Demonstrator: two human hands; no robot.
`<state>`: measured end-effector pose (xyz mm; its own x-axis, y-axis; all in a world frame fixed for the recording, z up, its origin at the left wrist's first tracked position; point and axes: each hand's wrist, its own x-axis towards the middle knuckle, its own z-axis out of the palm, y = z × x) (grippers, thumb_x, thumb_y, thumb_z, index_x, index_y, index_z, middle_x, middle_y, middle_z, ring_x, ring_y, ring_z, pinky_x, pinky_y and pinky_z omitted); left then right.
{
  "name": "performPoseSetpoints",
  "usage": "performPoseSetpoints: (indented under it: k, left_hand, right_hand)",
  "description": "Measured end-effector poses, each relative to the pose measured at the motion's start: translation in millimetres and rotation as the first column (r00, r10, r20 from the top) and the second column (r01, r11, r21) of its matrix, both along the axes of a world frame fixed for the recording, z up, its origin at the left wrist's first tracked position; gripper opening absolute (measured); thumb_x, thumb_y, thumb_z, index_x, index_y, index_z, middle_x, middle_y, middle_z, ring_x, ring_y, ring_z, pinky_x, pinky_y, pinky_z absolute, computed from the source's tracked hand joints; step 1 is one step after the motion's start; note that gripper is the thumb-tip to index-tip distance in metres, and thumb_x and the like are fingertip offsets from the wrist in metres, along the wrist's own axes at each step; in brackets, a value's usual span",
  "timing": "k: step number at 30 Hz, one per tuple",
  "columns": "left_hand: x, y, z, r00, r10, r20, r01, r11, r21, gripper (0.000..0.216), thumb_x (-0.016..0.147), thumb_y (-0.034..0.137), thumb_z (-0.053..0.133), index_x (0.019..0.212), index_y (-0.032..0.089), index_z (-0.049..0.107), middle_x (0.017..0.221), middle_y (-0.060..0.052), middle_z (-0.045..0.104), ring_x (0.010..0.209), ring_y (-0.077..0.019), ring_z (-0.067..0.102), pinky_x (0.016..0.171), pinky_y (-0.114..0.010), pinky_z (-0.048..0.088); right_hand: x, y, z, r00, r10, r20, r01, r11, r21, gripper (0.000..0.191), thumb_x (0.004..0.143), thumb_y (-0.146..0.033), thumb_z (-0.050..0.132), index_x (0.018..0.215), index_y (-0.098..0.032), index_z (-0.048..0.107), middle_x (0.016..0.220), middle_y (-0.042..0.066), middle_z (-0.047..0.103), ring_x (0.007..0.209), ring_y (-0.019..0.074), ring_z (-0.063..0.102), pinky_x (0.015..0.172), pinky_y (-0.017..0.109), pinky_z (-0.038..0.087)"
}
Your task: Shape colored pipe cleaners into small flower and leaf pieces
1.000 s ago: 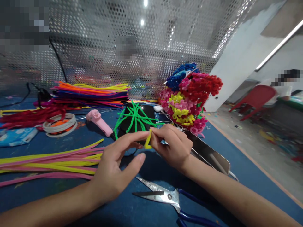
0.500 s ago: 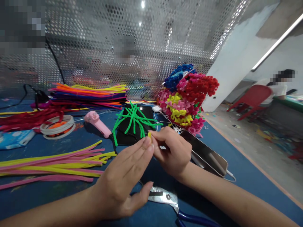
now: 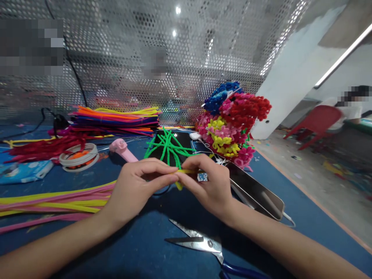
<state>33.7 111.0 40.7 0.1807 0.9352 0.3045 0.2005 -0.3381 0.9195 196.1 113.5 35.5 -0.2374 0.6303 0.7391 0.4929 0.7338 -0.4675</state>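
In front of me, my left hand (image 3: 136,188) and my right hand (image 3: 210,184) meet, thumbs and forefingers pinched on a short yellow pipe cleaner (image 3: 179,186). One end of it hangs below the fingertips, and another stretch runs along the right fingers. Most of its shape is hidden by the hands. Just behind them, several green pipe cleaners (image 3: 168,145) fan out over a black flat object (image 3: 185,138). Nearer to me, scissors (image 3: 203,243) with blue handles lie with their blades apart. Yellow and pink pipe cleaners (image 3: 58,203) lie beside my left forearm.
A phone (image 3: 258,190) with a white cable lies on the right. Behind it is a pile of fuzzy flowers (image 3: 226,124). To the left are a pink handheld device (image 3: 123,150), a white ring-shaped roll (image 3: 78,157) and stacked pipe cleaners (image 3: 113,122). A perforated metal panel (image 3: 130,77) stands behind.
My left hand has turned from flat, stretched fingers to a pinch on the yellow pipe cleaner. More of the yellow strip shows now, and the scissor blades are uncovered. The view shifted slightly.
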Motion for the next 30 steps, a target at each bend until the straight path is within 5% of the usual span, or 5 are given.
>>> performPoseSetpoints:
  k: [7,14,17,25,30]
  left_hand:
    - [-6,13,-1.6,0.981,0.163,0.11,-0.162,0.987,-0.011,0.012,0.069,0.027,0.066,0.077,0.019,0.07,0.067,0.0,0.07,0.061,-0.0137,0.065,0.063,-0.024,0.054]
    - [-5,15,-5.6,0.961,0.112,0.252,-0.09,0.991,-0.098,0.014,0.068,0.028,0.067,0.079,0.019,0.069,0.073,-0.001,0.07,0.067,-0.0145,0.066,0.069,-0.026,0.055]
    - [-4,15,-8.1,0.935,0.067,0.349,-0.005,0.985,-0.175,0.017,0.068,0.029,0.067,0.08,0.018,0.068,0.077,-0.002,0.07,0.071,-0.0153,0.066,0.072,-0.028,0.055]
    - [-5,18,-14.9,0.943,0.097,0.317,-0.015,0.968,-0.251,0.016,0.067,0.027,0.068,0.08,0.018,0.067,0.073,0.001,0.069,0.066,-0.0103,0.064,0.066,-0.02,0.052]
    - [-7,19,-16.8,0.947,0.097,0.305,-0.029,0.975,-0.219,0.016,0.068,0.026,0.068,0.081,0.019,0.067,0.073,0.001,0.069,0.066,-0.0099,0.064,0.064,-0.018,0.052]
  right_hand:
    - [3,11,11.5,0.969,0.09,-0.228,-0.195,0.847,-0.495,0.008,0.079,-0.023,0.054,0.076,-0.016,0.05,0.066,-0.002,0.054,0.056,0.0052,0.049,0.048,0.016,0.039]
    - [-3,11,3.1,0.792,0.051,-0.608,-0.588,0.331,-0.738,0.016,0.078,-0.027,0.058,0.073,-0.015,0.049,0.065,-0.001,0.057,0.046,0.003,0.047,0.046,0.016,0.041]
    - [-4,12,-1.5,0.733,0.02,-0.68,-0.669,0.206,-0.714,0.013,0.076,-0.025,0.06,0.079,-0.014,0.053,0.065,-0.001,0.059,0.048,0.0029,0.05,0.046,0.014,0.042]
    - [-4,14,-7.2,0.702,0.011,-0.712,-0.678,0.317,-0.663,0.01,0.074,-0.02,0.062,0.081,-0.012,0.062,0.076,0.002,0.063,0.06,0.0047,0.058,0.059,0.016,0.049]
    - [-4,13,-5.6,0.717,-0.024,-0.697,-0.659,0.302,-0.688,0.011,0.074,-0.022,0.063,0.077,-0.012,0.062,0.073,0.002,0.063,0.057,0.004,0.057,0.055,0.015,0.047]
